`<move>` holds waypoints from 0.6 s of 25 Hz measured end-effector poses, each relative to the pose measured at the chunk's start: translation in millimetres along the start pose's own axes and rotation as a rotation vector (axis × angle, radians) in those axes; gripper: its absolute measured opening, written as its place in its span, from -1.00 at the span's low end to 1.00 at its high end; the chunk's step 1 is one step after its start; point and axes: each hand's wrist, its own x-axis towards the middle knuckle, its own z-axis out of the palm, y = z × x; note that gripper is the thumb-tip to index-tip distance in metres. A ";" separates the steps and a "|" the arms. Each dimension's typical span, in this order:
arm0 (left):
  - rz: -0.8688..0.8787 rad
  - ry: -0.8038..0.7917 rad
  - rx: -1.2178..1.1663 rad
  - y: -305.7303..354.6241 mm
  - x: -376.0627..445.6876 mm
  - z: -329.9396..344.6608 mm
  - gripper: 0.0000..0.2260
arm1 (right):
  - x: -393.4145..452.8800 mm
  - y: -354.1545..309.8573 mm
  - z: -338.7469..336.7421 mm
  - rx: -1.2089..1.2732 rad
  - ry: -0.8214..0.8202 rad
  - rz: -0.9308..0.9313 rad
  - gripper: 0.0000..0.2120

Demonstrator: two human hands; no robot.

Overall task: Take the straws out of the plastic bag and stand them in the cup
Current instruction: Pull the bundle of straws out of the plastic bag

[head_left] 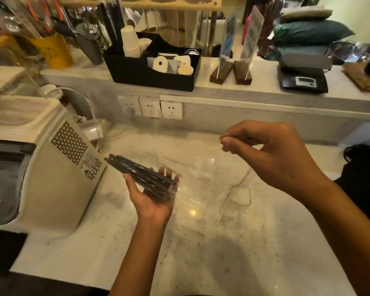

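Observation:
My left hand is palm up over the marble counter and holds a bundle of black straws. Their tips point toward the machine on the left. A clear plastic bag still covers the bundle's right end and stretches as crumpled film toward my right hand. That hand is raised to the right and pinches the film's upper edge between thumb and fingertips. A dark cup stands on the back ledge, with tall black straws upright just right of it.
A cream machine fills the counter's left side. The raised ledge behind holds a yellow utensil cup, a black organizer with paper cups, two wooden sign stands and a scale. Wall sockets sit below it.

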 end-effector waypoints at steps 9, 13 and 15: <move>0.036 -0.090 0.246 -21.1 15.8 32.5 -0.52 | -20.4 41.0 -35.9 0.003 0.104 0.099 -0.79; 0.040 -0.143 0.325 -27.1 20.8 38.9 -0.61 | -24.2 55.9 -46.4 0.012 0.144 0.134 -0.86; 0.046 -0.154 0.354 -31.3 24.3 45.1 -0.63 | -25.6 61.6 -50.5 0.020 0.168 0.138 -0.87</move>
